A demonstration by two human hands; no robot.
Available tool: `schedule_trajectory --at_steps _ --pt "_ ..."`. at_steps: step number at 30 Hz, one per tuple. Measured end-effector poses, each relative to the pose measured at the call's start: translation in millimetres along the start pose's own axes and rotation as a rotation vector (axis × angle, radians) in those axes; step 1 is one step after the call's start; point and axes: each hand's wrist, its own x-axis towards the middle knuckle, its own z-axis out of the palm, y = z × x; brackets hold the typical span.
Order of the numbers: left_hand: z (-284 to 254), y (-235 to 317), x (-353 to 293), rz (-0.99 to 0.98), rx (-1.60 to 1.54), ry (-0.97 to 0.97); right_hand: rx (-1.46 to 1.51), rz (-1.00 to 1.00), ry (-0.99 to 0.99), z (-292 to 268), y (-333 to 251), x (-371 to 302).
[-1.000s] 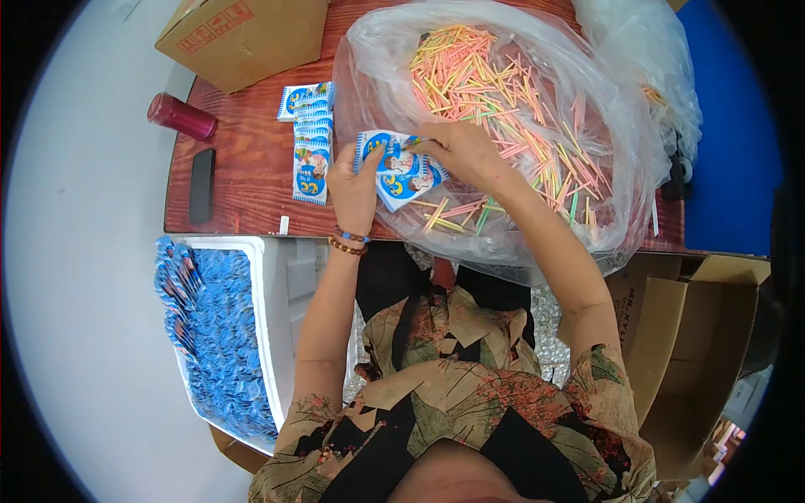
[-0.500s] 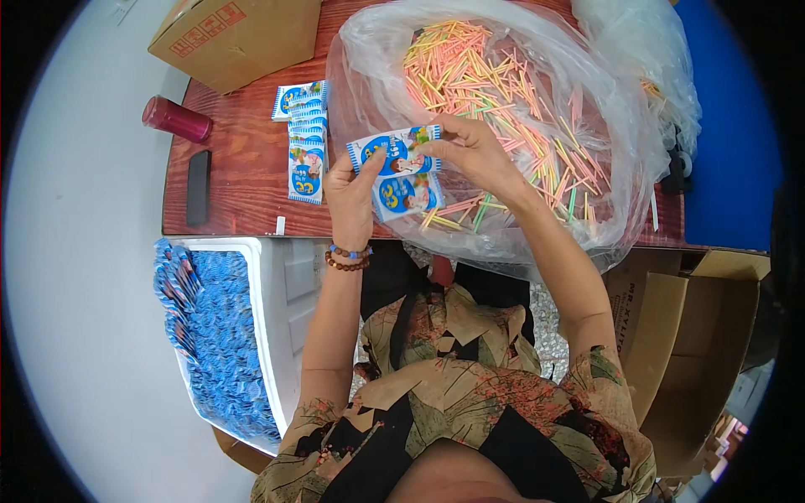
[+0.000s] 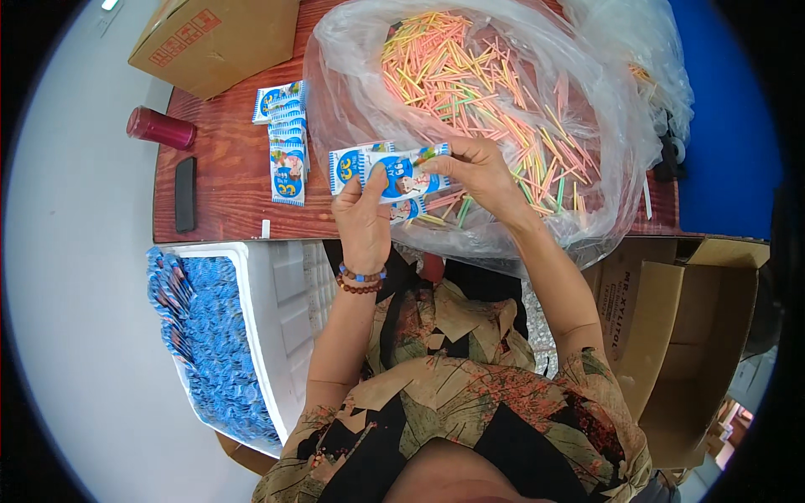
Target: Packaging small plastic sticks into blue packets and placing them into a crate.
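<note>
Centre and upper half of the frame: a dark red wooden table (image 3: 226, 201), its near edge running across the middle of the frame. Upper right: a large clear plastic bag (image 3: 587, 168), mouth open toward the person, filled with thin coloured sticks (image 3: 470, 92); it overhangs the table's near edge. Right and lower right: open cardboard boxes (image 3: 671, 335) below the table edge. Lower left: a white foam tray (image 3: 277, 318) packed with blue sachets (image 3: 210, 352), its upper rim just beside the table edge. Upper left: a closed cardboard box (image 3: 210, 38) at the far table corner. Centre: the left hand (image 3: 365, 222) and right hand (image 3: 478, 172) together hold a blue-and-white packet (image 3: 390, 172) in front of the bag mouth; the left thumb and fingers pinch its lower left part, the right fingertips pinch its right end. Left of the hands: a row of matching packets (image 3: 288, 138) lying on the table, with bare wood between it and a red cylindrical container (image 3: 159, 128) and a dark flat phone-like slab (image 3: 185, 194) near the left table edge.
</note>
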Motion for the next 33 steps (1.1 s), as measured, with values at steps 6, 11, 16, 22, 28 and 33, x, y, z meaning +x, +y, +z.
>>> schedule_trajectory --at_steps 6,11,16,22,28,33 --pt "0 -13 -3 -0.019 -0.019 0.018 -0.245 -0.060 0.021 -16 -2 -15" --pt "-6 -12 2 -0.101 -0.068 -0.025 -0.278 -0.466 0.031 -26 -15 -19" --pt "0 -17 0 -0.134 -0.111 -0.028 -0.532 -0.444 -0.136 -23 -14 -18" --pt "-1 -23 0 -0.146 -0.071 -0.109 -0.646 -0.488 -0.211 -22 -10 -13" --pt "11 -26 -3 -0.169 -0.113 -0.090 -0.624 -0.466 -0.238 -23 -13 -17" --pt "0 -30 9 -0.078 -0.049 -0.018 -0.467 -0.351 -0.263 -54 -30 -21"
